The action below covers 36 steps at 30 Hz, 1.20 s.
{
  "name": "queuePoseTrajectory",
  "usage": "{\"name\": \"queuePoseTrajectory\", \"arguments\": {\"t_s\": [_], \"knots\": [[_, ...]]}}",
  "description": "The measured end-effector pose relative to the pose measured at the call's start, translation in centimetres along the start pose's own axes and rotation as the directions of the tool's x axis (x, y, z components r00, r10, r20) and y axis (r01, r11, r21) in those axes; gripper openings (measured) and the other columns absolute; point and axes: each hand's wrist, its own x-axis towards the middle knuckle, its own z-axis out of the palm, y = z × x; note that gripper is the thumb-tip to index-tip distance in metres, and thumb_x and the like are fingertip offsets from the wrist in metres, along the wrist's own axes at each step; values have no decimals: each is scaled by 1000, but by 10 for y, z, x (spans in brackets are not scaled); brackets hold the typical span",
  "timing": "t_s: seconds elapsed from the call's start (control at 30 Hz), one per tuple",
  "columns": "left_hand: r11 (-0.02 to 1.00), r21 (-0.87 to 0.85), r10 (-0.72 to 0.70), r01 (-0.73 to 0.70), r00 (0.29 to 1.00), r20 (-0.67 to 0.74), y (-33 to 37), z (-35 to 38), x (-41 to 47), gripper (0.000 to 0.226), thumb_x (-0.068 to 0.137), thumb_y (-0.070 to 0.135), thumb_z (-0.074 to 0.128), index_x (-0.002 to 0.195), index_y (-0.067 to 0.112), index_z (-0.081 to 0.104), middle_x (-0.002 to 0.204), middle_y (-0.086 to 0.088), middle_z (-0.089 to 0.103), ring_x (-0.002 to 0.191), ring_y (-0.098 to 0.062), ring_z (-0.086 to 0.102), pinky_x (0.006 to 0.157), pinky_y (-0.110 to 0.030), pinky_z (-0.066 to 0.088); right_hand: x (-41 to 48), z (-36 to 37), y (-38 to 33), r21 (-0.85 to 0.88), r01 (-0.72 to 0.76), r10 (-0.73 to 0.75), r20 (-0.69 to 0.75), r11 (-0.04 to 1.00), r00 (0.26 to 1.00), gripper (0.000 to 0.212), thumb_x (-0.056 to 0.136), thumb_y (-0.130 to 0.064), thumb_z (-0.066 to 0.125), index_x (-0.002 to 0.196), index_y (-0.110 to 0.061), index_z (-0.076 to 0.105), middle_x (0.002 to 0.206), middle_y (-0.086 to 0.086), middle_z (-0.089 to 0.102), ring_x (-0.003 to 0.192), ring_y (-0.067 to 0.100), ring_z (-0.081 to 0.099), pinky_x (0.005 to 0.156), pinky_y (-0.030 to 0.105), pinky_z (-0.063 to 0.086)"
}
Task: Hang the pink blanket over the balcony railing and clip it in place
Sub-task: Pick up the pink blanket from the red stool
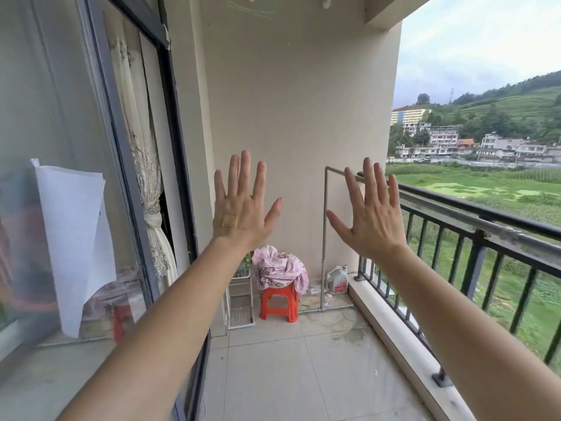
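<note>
We hold our left hand (243, 205) and right hand (372, 215) up, fingers spread, gripping nothing, perhaps a start signal. The crumpled pink blanket (277, 267) waits on the orange plastic stool (277, 302), well apart from the black metal railing (485, 214); clips we cannot see.

Balcony floor (288, 375): pale grey tiles, stained patches toward the far end. Standing on it at centre frame, against the end wall:
- red plastic stool (279, 302), bearing a bundled pink blanket (277, 268)
- white wire rack (241, 299), just left of the stool
- pale jug (337, 279) with red label, to the right
- upright metal pipe (323, 253), beside the jug
</note>
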Motion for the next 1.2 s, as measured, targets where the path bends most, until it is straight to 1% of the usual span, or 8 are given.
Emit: {"name": "queuePoseTrajectory", "arguments": {"t_s": [0.17, 0.37, 0.43, 0.57, 0.8, 0.9, 1.03, 1.2], "knots": [[1000, -19, -10, 12, 994, 106, -20, 67, -28, 75, 96, 60, 15, 155, 13, 14, 162, -17, 0, 149, -32, -2, 118, -56, 5, -6, 62, -20, -9, 8, -7, 37, 1000, 999, 86, 94, -69, 26, 159, -15, 10, 165, 21, 2, 153, 36, 4, 122, 56, 10], [995, -25, -81, 94, 943, 323, -27, 167, -57, 77, 96, 62, 10, 154, 13, 16, 162, -16, 0, 150, -30, -1, 118, -55, 3, -30, 164, -29, 32, 10, -17, 224, 999, 974, 84, 94, -70, 24, 159, -19, 9, 165, 19, 4, 152, 36, 7, 122, 54, 9], [993, -24, -99, 115, 929, 356, -24, 204, -57, 78, 95, 63, 7, 154, 13, 16, 162, -15, 1, 150, -30, 0, 118, -55, 5, -29, 205, -23, 56, 4, -18, 257, 998, 966, 84, 94, -70, 26, 159, -19, 10, 165, 19, 6, 152, 35, 11, 122, 54, 12], [986, -33, -137, 162, 914, 382, -14, 285, -43, 75, 96, 61, 15, 153, 13, 21, 162, -15, 4, 149, -29, 3, 118, -54, 8, -10, 298, -6, 98, -14, -16, 301, 995, 953, 84, 94, -70, 26, 159, -20, 7, 165, 19, 8, 152, 34, 12, 122, 51, 11], [978, 27, -195, 206, 868, 457, -4, 416, 20, 72, 97, 60, 17, 155, 17, 13, 163, -12, 1, 149, -28, 2, 118, -51, 8, 47, 454, 27, 194, -25, -52, 383, 981, 922, 85, 94, -67, 33, 159, -19, 7, 164, 19, 10, 151, 35, 15, 122, 51, 13], [966, 51, -242, 252, 828, 506, -15, 461, 32, 72, 96, 60, 15, 154, 18, 13, 163, -12, 1, 149, -27, 3, 119, -52, 12, 69, 509, 27, 205, -67, -35, 461, 976, 887, 86, 94, -66, 34, 159, -17, 7, 164, 20, 10, 151, 35, 14, 122, 51, 16], [975, 76, -215, 209, 799, 562, -44, 527, 29, 73, 96, 61, 14, 155, 17, 13, 163, -11, -3, 150, -27, 3, 119, -53, 10, 91, 583, 17, 239, -16, -117, 533, 971, 838, 86, 94, -66, 33, 159, -18, 4, 165, 18, 6, 152, 34, 12, 122, 50, 14], [976, 81, -208, 203, 752, 625, -83, 633, 44, 75, 95, 62, 14, 155, 17, 11, 163, -11, -7, 150, -28, 1, 118, -54, 10, 126, 681, 6, 229, -12, -130, 596, 973, 792, 85, 94, -66, 32, 159, -20, 2, 165, 18, 4, 153, 33, 9, 122, 49, 14]]}}
